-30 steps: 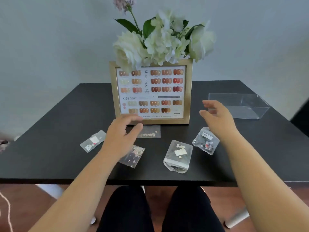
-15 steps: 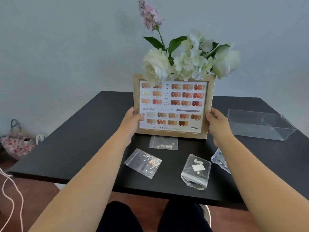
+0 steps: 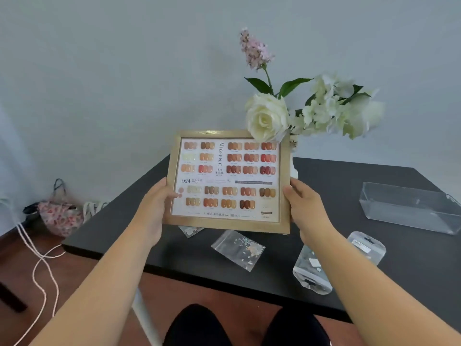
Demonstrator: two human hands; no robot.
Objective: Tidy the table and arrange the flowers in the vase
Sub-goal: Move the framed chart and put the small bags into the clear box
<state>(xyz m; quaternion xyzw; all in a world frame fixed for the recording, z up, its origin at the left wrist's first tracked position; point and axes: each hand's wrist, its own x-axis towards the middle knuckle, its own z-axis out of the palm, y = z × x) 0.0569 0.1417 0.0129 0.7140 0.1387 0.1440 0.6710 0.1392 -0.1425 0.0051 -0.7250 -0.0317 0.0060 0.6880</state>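
A wooden picture frame (image 3: 228,224) with a nail-colour chart hangs lifted above the black table (image 3: 349,186). My left hand (image 3: 156,208) grips its left edge and my right hand (image 3: 303,208) grips its right edge. Behind the frame stand white flowers (image 3: 268,117) with a pink sprig (image 3: 254,49). The frame hides most of the white vase (image 3: 294,156). Small clear bags of nail decorations lie on the table under the frame: one bag (image 3: 238,248) in the middle, another bag (image 3: 311,273) near the front edge by my right forearm.
A clear plastic box (image 3: 409,211) sits at the table's right. A third bag (image 3: 366,245) lies in front of it, and a bag corner (image 3: 190,231) peeks out below the frame. On the floor at left are a floral cloth bag (image 3: 59,216) and white cords (image 3: 40,260).
Both hands closed on the frame's sides and lifted it off the table, up and to the left. My view swung left, so the flowers now show to the frame's right.
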